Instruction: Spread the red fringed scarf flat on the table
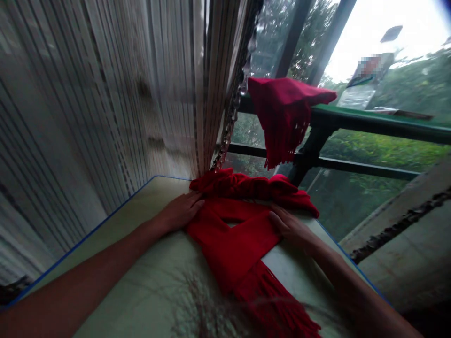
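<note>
A red scarf (225,249) lies on the pale table (141,281), its two ends crossed and a fringe pointing toward me. My left hand (183,211) rests on the scarf's left edge, fingers stretched out flat. At the opposite edge my right hand (291,225) touches the cloth with its fingers extended. Behind the folded scarf is a bunched heap of red cloth (246,185) along the table's far end. Strands of hair partly cover the near part of the view.
Another red fringed scarf (285,112) hangs over the dark green window rail (380,126). A clear plastic bottle (359,94) stands on that rail. Striped string curtains (158,94) border the table on the left. Trees show through the window.
</note>
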A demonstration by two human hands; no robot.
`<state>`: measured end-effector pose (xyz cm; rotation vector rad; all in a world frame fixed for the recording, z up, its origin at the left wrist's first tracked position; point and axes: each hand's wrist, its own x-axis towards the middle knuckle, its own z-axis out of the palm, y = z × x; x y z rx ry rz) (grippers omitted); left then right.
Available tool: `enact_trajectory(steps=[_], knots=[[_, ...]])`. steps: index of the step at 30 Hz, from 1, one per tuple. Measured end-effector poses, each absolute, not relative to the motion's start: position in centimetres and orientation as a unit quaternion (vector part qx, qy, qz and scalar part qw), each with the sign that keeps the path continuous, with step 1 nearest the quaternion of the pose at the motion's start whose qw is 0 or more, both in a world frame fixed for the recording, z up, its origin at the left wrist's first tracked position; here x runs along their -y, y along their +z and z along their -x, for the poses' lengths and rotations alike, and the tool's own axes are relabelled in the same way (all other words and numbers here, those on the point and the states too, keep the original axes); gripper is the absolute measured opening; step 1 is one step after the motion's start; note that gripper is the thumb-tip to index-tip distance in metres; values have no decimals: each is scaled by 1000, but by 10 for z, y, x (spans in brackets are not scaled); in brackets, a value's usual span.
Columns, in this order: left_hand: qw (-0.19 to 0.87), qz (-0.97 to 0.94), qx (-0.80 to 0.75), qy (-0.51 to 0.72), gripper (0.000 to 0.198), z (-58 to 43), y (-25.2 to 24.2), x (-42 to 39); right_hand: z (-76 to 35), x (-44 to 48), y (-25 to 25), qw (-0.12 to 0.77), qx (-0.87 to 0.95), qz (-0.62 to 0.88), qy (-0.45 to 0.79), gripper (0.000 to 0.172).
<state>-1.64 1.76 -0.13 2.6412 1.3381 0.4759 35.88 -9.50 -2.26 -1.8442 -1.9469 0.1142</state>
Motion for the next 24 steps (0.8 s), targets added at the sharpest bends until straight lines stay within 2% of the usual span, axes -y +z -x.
enact_trajectory(steps=[4,7,13,17,20,24], knots=[[12,-879,-437,189,58,11,6,-3,-341,98,-15,230,728,644,33,65],[10,-895,-412,171,54,4,7,9,-328,98,-11,216,756,615,48,63],[52,-883,-447,131,64,13,-3,-7,-346,99,-13,219,721,656,42,60],[36,-859,-490,141,64,20,1,-14,-346,102,-8,221,707,671,34,68],[-11,-878,-443,179,57,8,8,3,-325,103,-3,217,738,638,35,69],[15,-916,-373,145,54,-10,9,24,-304,101,-3,190,769,608,50,62]])
